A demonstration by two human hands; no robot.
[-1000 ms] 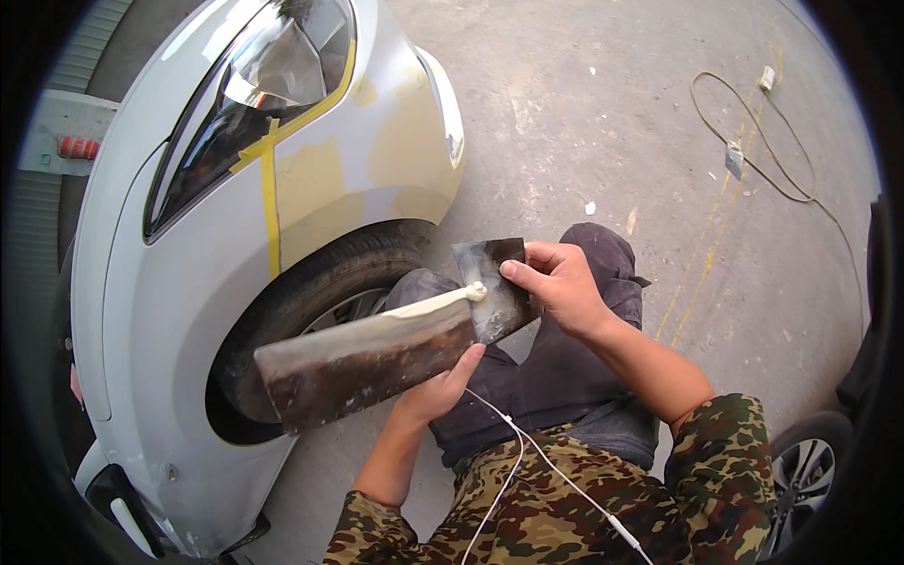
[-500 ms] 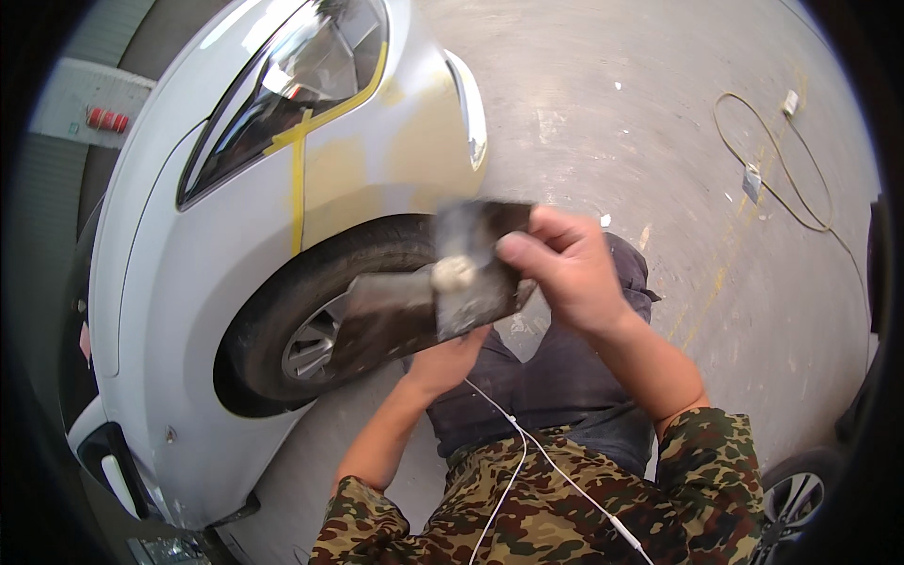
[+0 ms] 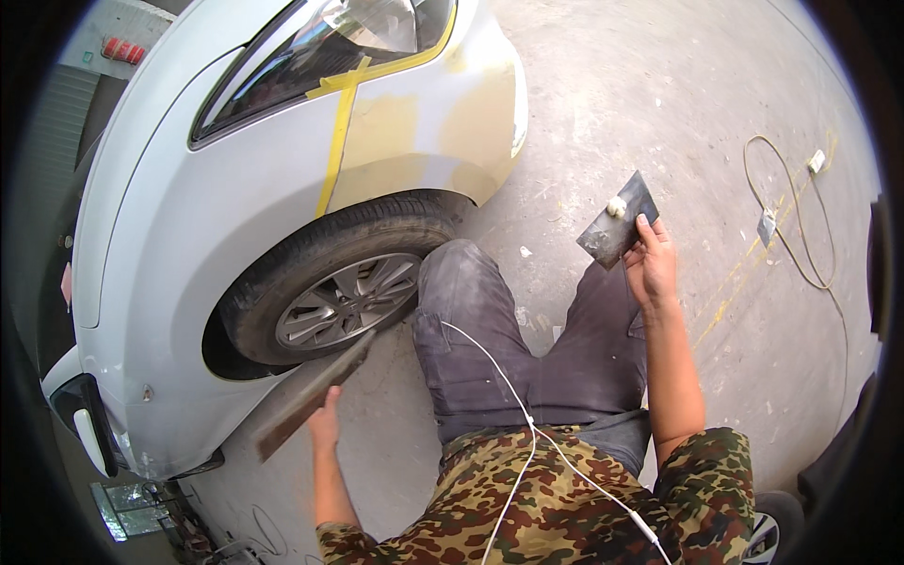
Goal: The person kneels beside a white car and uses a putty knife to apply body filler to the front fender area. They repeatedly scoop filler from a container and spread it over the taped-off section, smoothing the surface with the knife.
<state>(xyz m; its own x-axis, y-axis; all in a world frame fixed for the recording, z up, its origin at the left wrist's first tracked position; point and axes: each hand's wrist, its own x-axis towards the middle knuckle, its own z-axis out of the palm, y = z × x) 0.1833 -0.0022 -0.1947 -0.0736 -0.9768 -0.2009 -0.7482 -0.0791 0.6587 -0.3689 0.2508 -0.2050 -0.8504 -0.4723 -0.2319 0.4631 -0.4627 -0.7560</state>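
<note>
My right hand (image 3: pixel 652 268) holds a small dark metal spreader (image 3: pixel 617 222) out over the concrete floor, with a blob of pale filler (image 3: pixel 616 205) on its blade. My left hand (image 3: pixel 325 426) is lowered beside the car's front wheel (image 3: pixel 344 297) and grips a long flat metal board (image 3: pixel 311 394), tilted edge-on. The white car's front wing (image 3: pixel 395 137) above the wheel is coated in yellowish filler, with a strip of yellow masking tape (image 3: pixel 337 132) running down from the headlight. My knees in grey trousers (image 3: pixel 527 348) rest on the floor between the hands.
A light cable (image 3: pixel 800 235) with a small box lies on the concrete at the right. A white earphone wire (image 3: pixel 513 414) runs over my lap. Another wheel (image 3: pixel 772 532) shows at the lower right. The car's bumper corner (image 3: pixel 89 424) is at the lower left.
The hands have parted: the left one dropped with the long board toward the wheel, and the right one carried the small spreader with filler out to the right.
</note>
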